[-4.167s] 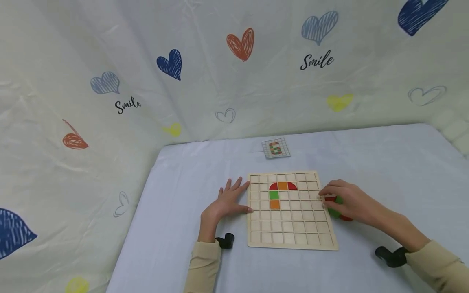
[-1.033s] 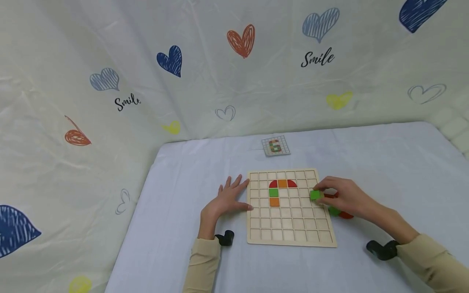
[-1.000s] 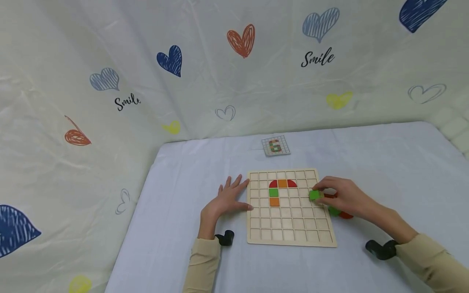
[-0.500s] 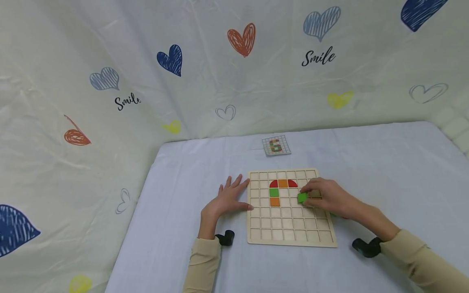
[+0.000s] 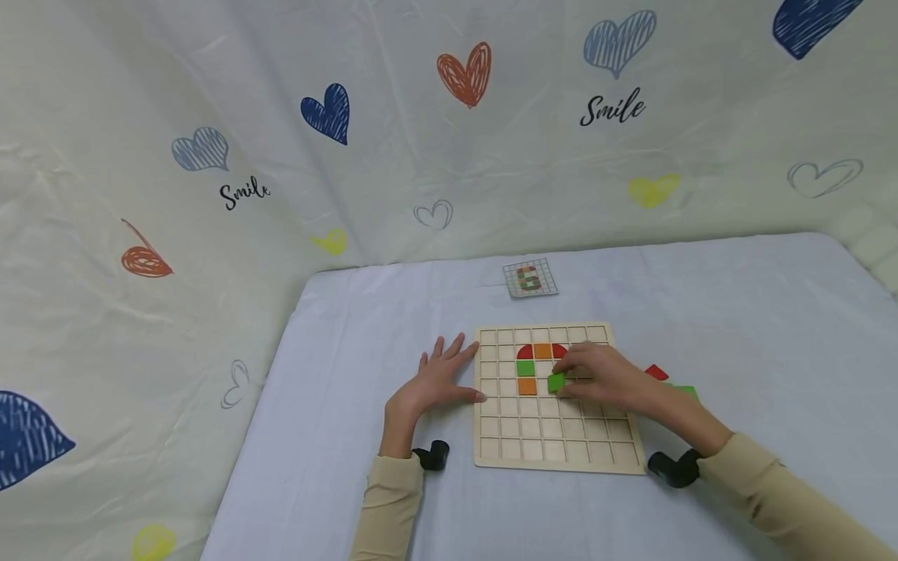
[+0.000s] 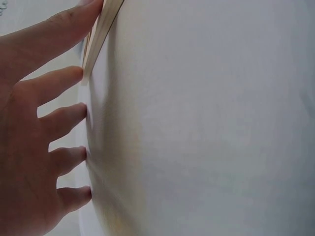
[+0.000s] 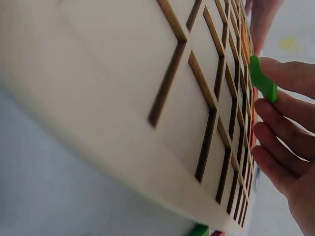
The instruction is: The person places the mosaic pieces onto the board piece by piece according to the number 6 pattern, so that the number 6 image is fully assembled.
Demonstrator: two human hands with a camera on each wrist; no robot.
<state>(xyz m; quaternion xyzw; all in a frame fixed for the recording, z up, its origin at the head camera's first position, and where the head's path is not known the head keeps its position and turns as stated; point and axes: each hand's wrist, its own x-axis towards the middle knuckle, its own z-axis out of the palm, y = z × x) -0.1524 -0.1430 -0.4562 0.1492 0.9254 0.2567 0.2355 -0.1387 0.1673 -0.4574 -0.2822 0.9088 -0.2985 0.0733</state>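
Note:
My right hand (image 5: 606,378) pinches a green tile (image 5: 556,382) between thumb and fingertips, close over the wooden grid board (image 5: 561,450). In the right wrist view the same green tile (image 7: 263,79) is tilted on its edge. It is just right of the orange tile (image 5: 527,386) in the board's left part. Above that lie a green square tile (image 5: 525,368), a second orange tile (image 5: 542,351) and red rounded tiles (image 5: 525,352) at the corners. My left hand (image 5: 436,383) has its fingers spread, thumb and index finger touching the board's left edge.
A small card (image 5: 530,278) printed with a coloured grid pattern lies behind the board. Right of the board, partly hidden by my right arm, are a loose red piece (image 5: 656,372) and a green piece (image 5: 684,389). A white cloth (image 5: 316,436) covers the table.
My right hand has picked up the green tile from beside the board and carried it left across the grid. Loose pieces at the right have come into view. The left hand stays put.

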